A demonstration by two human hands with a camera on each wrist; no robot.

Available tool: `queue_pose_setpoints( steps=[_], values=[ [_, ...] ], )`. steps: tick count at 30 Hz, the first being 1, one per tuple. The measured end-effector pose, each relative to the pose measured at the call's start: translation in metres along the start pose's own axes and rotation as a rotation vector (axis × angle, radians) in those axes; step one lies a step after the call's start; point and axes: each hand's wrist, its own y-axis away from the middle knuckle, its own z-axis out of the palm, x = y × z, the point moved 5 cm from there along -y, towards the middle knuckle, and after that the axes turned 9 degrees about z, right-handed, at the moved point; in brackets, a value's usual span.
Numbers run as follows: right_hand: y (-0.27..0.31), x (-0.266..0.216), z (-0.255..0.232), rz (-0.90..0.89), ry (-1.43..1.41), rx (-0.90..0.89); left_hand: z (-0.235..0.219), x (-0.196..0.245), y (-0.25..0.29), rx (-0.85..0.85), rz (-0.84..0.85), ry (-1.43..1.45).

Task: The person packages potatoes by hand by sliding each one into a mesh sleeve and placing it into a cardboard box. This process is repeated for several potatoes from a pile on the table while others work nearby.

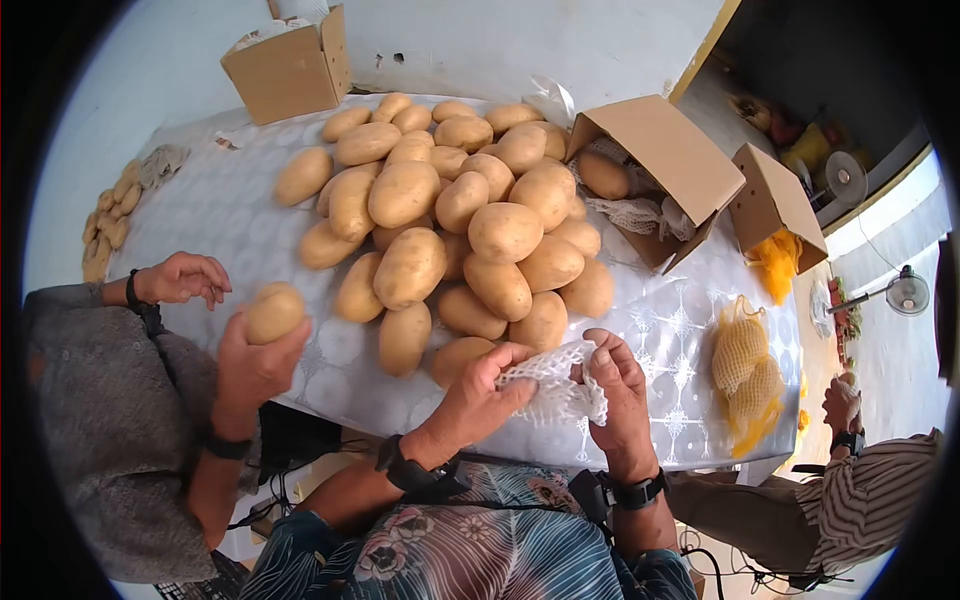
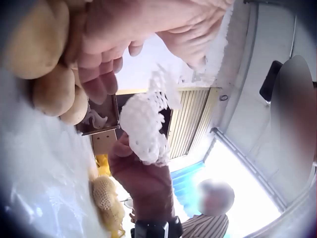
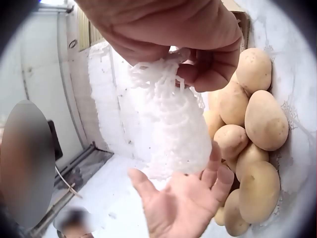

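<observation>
A white foam net sleeve [image 1: 555,388] is stretched between two hands above the table's front edge. My right hand [image 1: 622,405] pinches its right end; in the right wrist view, thumb and fingers close on the gathered end of the net [image 3: 173,119]. My left hand [image 1: 468,405] is at the sleeve's other end. Its palm and fingers [image 3: 183,203] are spread beside that end in the right wrist view, and whether they touch it I cannot tell. A large pile of bare potatoes [image 1: 410,268] lies just beyond both hands.
At left, another person's hand [image 1: 255,365] holds a potato [image 1: 275,313]. An open carton [image 1: 660,150] on its side holds a potato and nets. Yellow-netted potatoes [image 1: 745,370] lie at right. Another box [image 1: 285,75] stands at the back left; a person in stripes [image 1: 880,490] is at far right.
</observation>
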Motion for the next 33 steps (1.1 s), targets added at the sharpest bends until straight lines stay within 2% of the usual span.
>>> queue_pose_setpoints(
  steps=[1,2,4,6,9,10,11,13,16,19,20,23,24,27,28,29,31,33],
  values=[
    [-0.002,0.003,0.002,0.035,-0.061,-0.04,-0.003,-0.008,0.001,-0.008,-0.099,-0.039],
    [0.0,0.002,0.006,0.032,-0.101,-0.051,-0.006,-0.008,0.001,0.063,-0.046,-0.059],
    [0.007,-0.01,0.014,-0.167,0.272,-0.051,-0.008,-0.003,0.0,0.21,0.061,-0.1],
    [0.019,-0.016,0.028,-0.208,0.478,-0.028,-0.002,0.01,0.002,0.188,0.045,-0.177],
    [0.008,0.001,-0.006,0.023,0.122,0.037,0.008,0.007,0.006,0.102,0.012,-0.134],
    [0.006,-0.001,-0.011,0.045,-0.201,0.071,0.012,0.003,0.008,0.067,-0.003,-0.096],
    [0.005,-0.008,-0.015,0.032,-0.308,0.049,0.014,0.001,0.008,0.065,-0.002,-0.065],
    [0.007,-0.011,-0.025,0.001,-0.267,0.079,0.018,-0.004,0.007,0.059,-0.001,-0.006],
    [0.017,-0.004,-0.025,0.052,-0.019,-0.085,0.018,-0.021,0.005,0.101,-0.007,0.091],
    [0.02,0.006,-0.022,0.072,-0.132,-0.168,0.026,-0.028,0.003,0.158,-0.103,0.496],
    [0.018,0.012,-0.024,0.099,-0.156,-0.113,0.029,-0.029,0.003,0.178,-0.194,0.686],
    [0.014,0.023,-0.037,0.182,-0.041,0.006,0.035,-0.016,-0.004,0.16,-0.185,0.897],
    [0.013,0.028,-0.043,0.18,0.002,0.037,0.036,-0.016,-0.005,0.146,-0.188,0.855],
    [0.018,0.017,-0.058,0.076,0.195,0.312,0.035,-0.026,-0.006,0.17,-0.188,0.896],
    [0.017,0.013,-0.063,-0.035,0.111,0.367,0.033,-0.025,-0.006,0.172,-0.191,0.888],
    [0.02,0.007,-0.068,-0.09,0.113,0.33,0.031,-0.021,-0.007,0.169,-0.196,0.879],
    [0.021,-0.002,-0.062,-0.146,0.269,0.123,0.033,-0.023,-0.007,0.147,-0.241,0.847],
    [0.026,-0.002,-0.039,-0.165,0.491,-0.019,0.04,-0.032,-0.005,0.103,-0.322,0.795]
  ],
)
